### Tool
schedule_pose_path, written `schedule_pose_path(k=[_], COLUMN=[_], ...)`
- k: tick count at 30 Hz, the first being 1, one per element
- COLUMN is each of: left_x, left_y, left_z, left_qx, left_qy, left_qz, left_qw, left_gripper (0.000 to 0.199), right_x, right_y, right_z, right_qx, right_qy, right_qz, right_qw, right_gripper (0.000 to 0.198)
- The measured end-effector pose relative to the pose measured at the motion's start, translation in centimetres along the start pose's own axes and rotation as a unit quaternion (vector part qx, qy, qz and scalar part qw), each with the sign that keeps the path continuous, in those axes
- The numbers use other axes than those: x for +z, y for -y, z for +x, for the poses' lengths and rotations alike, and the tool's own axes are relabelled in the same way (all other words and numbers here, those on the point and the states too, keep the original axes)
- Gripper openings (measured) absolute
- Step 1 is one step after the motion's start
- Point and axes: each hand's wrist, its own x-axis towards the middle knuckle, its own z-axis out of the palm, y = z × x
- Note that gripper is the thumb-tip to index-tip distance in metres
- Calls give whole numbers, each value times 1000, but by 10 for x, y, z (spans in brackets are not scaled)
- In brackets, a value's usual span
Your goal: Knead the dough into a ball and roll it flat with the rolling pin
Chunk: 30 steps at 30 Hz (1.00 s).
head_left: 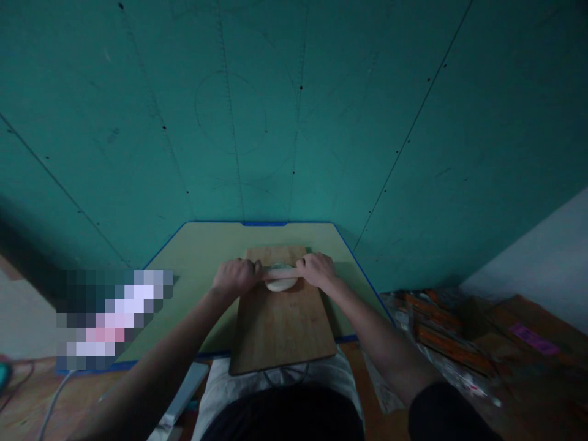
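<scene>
A light wooden rolling pin (285, 273) lies crosswise over a round, pale piece of dough (281, 285). Its left end is in my left hand (237, 275), fingers wrapped round it. My right hand (318, 269) is closed on the other end. Under the dough is a wooden cutting board (282, 331), whose near edge juts out past the table over my lap. Part of the dough is hidden beneath the pin.
The pale table (202, 245) with blue edging stands against a green wall (275, 122). A blurred-out, pixelated object (124, 312) lies at its left. On the right floor are a cardboard box (528, 324) and plastic-wrapped orange items (441, 337). A cable (52, 401) hangs at lower left.
</scene>
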Motion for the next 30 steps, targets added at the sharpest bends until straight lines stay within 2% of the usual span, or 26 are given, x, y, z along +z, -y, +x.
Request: schedule_pose_path(k=[9,13,18,21,25,28,30], left_x=[2,1,5,6,-2,-11,-15], left_y=[9,6,-6,-7,0,5,7], left_z=[29,21,-19,-40,-46,-37,-30], left_qx=[-79,-43,-34,-9,37,51,47], left_qy=[-8,-26,-59,-52,-12,11,24], left_qz=[-29,-43,-74,-92,-109,-111,-113], left_qw=[996,998,995,994,993,992,992], left_gripper=[31,28,36,35,22,9,9], right_x=[-2,-7,-5,-2,-3,-3,-3], right_y=[2,5,5,0,-15,-22,-24], right_z=[24,15,-28,-45,-35,-16,-6], right_qx=[24,14,-33,-36,-47,-44,-41], right_qy=[-12,8,13,13,44,62,70], right_qz=[9,-1,-14,-11,6,19,26], right_qw=[1000,1000,999,999,998,997,996], right_gripper=[41,40,40,47,42,39,38])
